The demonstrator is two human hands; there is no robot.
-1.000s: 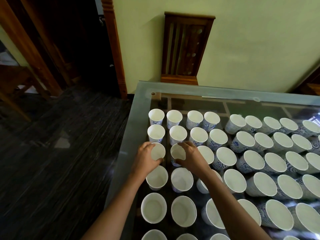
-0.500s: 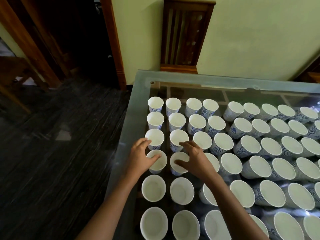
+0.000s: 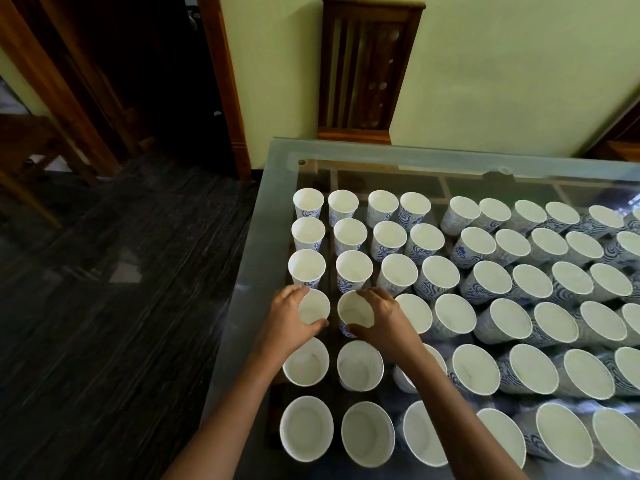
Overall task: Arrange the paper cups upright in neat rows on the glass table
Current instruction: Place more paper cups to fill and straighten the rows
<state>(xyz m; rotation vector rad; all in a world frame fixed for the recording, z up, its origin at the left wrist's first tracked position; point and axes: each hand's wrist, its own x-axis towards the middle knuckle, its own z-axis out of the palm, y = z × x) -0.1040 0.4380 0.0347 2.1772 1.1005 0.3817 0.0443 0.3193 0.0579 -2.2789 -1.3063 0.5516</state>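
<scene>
A glass desk (image 3: 249, 271) seen from above carries rows of upright white paper cups (image 3: 485, 282) with blue swirls. In row 4 from the far edge, the left hand (image 3: 287, 318) has its fingers curled round the rim of the 1st cup (image 3: 314, 308). The right hand (image 3: 386, 322) grasps the 2nd cup (image 3: 354, 312) the same way.

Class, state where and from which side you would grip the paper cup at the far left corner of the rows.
Pinch the corner cup by its upper wall, from above and left: it stands upright, neighbours crowd its right and near sides, its left is free.
</scene>
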